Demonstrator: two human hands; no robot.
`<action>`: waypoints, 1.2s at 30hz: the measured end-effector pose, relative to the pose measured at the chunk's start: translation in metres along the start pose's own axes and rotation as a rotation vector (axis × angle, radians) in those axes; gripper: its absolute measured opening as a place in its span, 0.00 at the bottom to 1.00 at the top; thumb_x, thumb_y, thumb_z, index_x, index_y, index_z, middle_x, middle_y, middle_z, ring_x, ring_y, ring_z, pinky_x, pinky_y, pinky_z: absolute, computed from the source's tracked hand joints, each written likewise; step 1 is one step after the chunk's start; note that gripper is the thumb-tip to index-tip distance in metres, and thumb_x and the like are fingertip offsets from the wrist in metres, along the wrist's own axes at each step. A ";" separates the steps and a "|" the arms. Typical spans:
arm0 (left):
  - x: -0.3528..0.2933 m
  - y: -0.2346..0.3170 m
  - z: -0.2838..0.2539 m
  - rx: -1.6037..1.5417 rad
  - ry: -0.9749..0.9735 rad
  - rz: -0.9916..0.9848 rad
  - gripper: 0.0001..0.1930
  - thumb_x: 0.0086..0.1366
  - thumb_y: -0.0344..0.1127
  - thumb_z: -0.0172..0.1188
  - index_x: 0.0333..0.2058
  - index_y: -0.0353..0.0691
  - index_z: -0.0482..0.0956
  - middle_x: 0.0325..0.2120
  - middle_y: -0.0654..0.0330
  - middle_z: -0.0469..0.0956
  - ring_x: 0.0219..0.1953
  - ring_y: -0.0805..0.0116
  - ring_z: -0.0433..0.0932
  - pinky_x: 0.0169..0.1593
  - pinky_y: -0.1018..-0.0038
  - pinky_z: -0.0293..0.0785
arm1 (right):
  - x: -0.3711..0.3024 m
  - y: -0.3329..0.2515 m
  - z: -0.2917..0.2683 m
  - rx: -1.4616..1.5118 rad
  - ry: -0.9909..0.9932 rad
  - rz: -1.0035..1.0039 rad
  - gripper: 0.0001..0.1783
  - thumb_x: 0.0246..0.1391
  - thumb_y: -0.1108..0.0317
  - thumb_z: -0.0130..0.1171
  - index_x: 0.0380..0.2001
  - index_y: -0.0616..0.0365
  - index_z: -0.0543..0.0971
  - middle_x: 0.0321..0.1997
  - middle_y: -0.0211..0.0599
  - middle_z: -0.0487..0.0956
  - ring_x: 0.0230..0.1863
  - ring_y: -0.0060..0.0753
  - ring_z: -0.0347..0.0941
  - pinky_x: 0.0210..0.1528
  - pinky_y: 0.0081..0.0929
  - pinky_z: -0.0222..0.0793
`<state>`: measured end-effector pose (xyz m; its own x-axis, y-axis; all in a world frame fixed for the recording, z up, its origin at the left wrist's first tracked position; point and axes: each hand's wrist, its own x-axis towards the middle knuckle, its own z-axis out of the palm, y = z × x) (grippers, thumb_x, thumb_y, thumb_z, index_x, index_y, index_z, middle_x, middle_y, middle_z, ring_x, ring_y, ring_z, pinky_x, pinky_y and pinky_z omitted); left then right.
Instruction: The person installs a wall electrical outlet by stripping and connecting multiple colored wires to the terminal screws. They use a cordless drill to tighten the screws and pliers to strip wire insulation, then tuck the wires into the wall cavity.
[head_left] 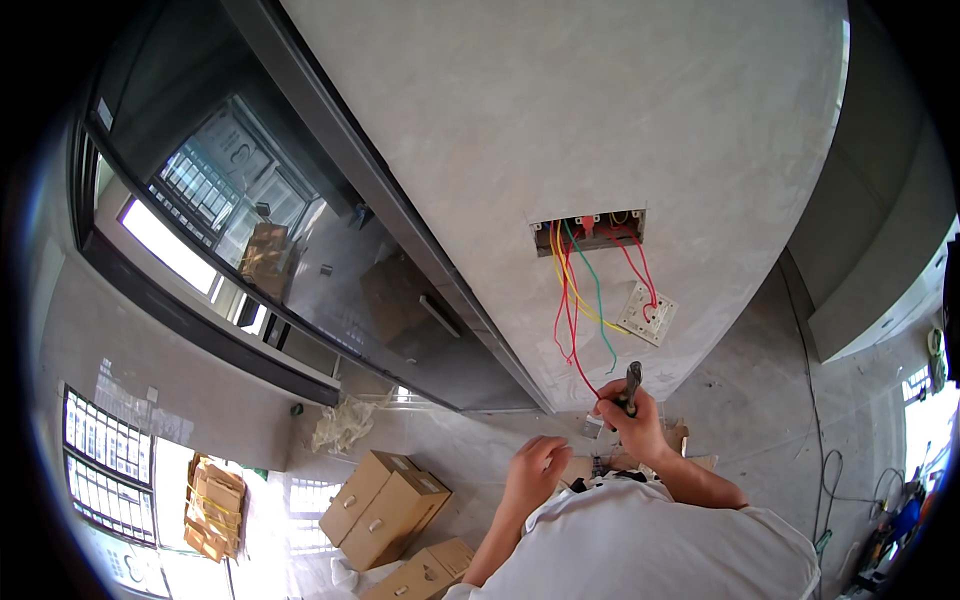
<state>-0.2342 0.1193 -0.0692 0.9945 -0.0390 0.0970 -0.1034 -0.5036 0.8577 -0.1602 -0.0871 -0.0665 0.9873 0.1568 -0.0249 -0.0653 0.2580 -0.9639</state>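
My right hand [640, 432] is closed around a pair of pliers [633, 380], whose metal head points up. Its thumb and fingertips also hold the end of a red wire [578, 358]. That wire hangs from a rectangular wall box [538, 240], along with yellow wires [566, 275] and a green wire [598, 290]. Below the box a white switch or socket plate [648, 314] dangles on red wires, its back facing out. My left hand [537, 470] is apart from the wires, its fingers curled together; what they hold, if anything, is hidden.
A dark-framed glass door [400, 220] stands left of the wall [600, 110]. Cardboard boxes [385, 510] sit on the floor at lower left, near crumpled plastic sheeting [345, 422]. A cable [815, 420] runs across the floor at right, toward tools [895, 530].
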 end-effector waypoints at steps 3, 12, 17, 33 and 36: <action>-0.001 -0.052 0.011 0.297 -0.219 -0.125 0.12 0.67 0.40 0.65 0.39 0.36 0.85 0.38 0.47 0.84 0.40 0.49 0.84 0.41 0.57 0.79 | -0.001 0.008 -0.004 0.054 0.005 -0.018 0.07 0.64 0.76 0.60 0.44 0.61 0.76 0.32 0.32 0.81 0.27 0.16 0.69 0.30 0.20 0.65; -0.073 -0.247 0.036 0.491 -1.094 -0.691 0.22 0.65 0.54 0.62 0.31 0.36 0.85 0.26 0.53 0.84 0.31 0.53 0.83 0.39 0.58 0.78 | -0.002 -0.001 -0.015 0.038 0.095 -0.028 0.06 0.65 0.75 0.59 0.43 0.63 0.77 0.32 0.33 0.80 0.27 0.16 0.68 0.29 0.19 0.64; -0.156 -0.357 0.052 0.114 -0.655 -0.795 0.20 0.63 0.51 0.65 0.30 0.35 0.83 0.22 0.57 0.80 0.26 0.60 0.79 0.33 0.60 0.75 | 0.000 -0.010 -0.008 0.075 0.075 -0.053 0.05 0.66 0.74 0.58 0.43 0.62 0.77 0.30 0.30 0.78 0.26 0.16 0.66 0.28 0.19 0.60; -0.235 -0.335 0.091 -0.011 -0.074 -0.755 0.12 0.63 0.35 0.65 0.26 0.31 0.80 0.16 0.56 0.78 0.16 0.66 0.75 0.20 0.66 0.69 | 0.049 -0.048 -0.059 -0.086 0.202 -0.292 0.11 0.68 0.72 0.59 0.50 0.63 0.79 0.27 0.24 0.72 0.27 0.15 0.65 0.30 0.20 0.63; -0.219 -0.297 0.100 -0.079 0.057 -0.998 0.09 0.63 0.33 0.65 0.29 0.32 0.81 0.17 0.57 0.78 0.15 0.66 0.75 0.20 0.68 0.70 | 0.059 -0.048 -0.058 -0.186 0.054 -0.209 0.17 0.68 0.72 0.59 0.58 0.61 0.78 0.28 0.23 0.73 0.27 0.15 0.66 0.31 0.21 0.65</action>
<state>-0.4195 0.1912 -0.3957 0.6244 0.4129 -0.6630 0.7753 -0.2241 0.5905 -0.0901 -0.1452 -0.0375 0.9832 0.0664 0.1699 0.1629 0.0992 -0.9816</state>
